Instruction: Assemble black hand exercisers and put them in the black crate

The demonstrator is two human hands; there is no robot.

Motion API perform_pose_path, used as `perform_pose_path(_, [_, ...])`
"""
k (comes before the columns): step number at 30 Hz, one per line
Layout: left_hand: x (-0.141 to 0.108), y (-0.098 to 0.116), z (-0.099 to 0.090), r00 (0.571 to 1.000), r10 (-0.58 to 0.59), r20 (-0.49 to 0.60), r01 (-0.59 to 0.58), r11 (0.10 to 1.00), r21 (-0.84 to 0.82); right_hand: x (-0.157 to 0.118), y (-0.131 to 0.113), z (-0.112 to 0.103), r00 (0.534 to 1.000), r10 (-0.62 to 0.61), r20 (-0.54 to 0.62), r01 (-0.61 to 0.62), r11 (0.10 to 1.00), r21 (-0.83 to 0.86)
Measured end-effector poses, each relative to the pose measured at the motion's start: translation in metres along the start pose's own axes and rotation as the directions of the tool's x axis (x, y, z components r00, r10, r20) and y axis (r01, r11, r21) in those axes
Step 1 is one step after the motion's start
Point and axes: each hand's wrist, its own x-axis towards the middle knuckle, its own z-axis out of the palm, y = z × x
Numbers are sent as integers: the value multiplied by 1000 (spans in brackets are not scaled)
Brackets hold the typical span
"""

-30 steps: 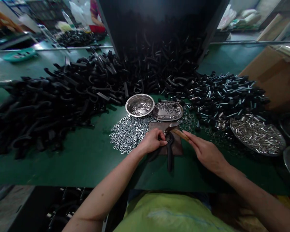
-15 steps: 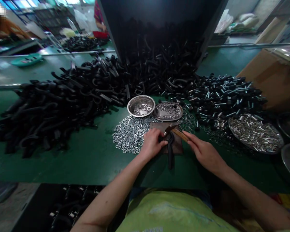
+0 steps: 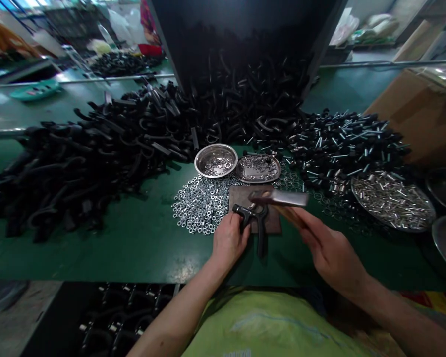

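Observation:
My left hand (image 3: 228,239) is closed on one arm of a black forked part (image 3: 260,233), whose longer arm points toward me. This part rests on a flat brown metal plate (image 3: 274,223). My right hand (image 3: 329,250) grips the wooden handle of a hammer (image 3: 289,198). The hammer head is tilted over the plate, just above a small silvery piece on the part; whether they touch I cannot tell. Beside my left hand spreads a heap of silvery nuts (image 3: 196,206).
Behind the plate stand a round metal bowl (image 3: 197,166) and a metal tray (image 3: 278,173) with small rings. Black curved parts (image 3: 78,163) pile up left and back. At right are black-headed bolts (image 3: 349,144), a bowl of metal pins (image 3: 394,203) and a cardboard box (image 3: 405,114).
My right hand has turned the hammer and shifted slightly right, nearer me. My left hand has moved a little left and down on the black part, and its fork now shows.

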Motion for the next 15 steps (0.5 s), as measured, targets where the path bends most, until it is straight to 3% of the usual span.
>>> perform_pose_path(2, [1,0,0,1000,-7,5,7,1000,-3,-1,1,1,1000,-3,5,3,1000,-9])
perform_pose_path(6, [3,2,-4,998,-22,60,23,1000,-10,9,7,4,986,29,165,-27,1000,-12])
perform_pose_path(10, [4,3,-6,996,-38,82,39,999,-7,25,14,5,994,90,-55,-87,995,49])
perform_pose_path(11, [4,3,-6,995,-41,88,41,999,-8,27,17,8,993,100,-66,-98,995,35])
perform_pose_path(15, [10,5,-6,988,-62,140,61,998,13,26,35,21,980,127,155,-117,991,-70])
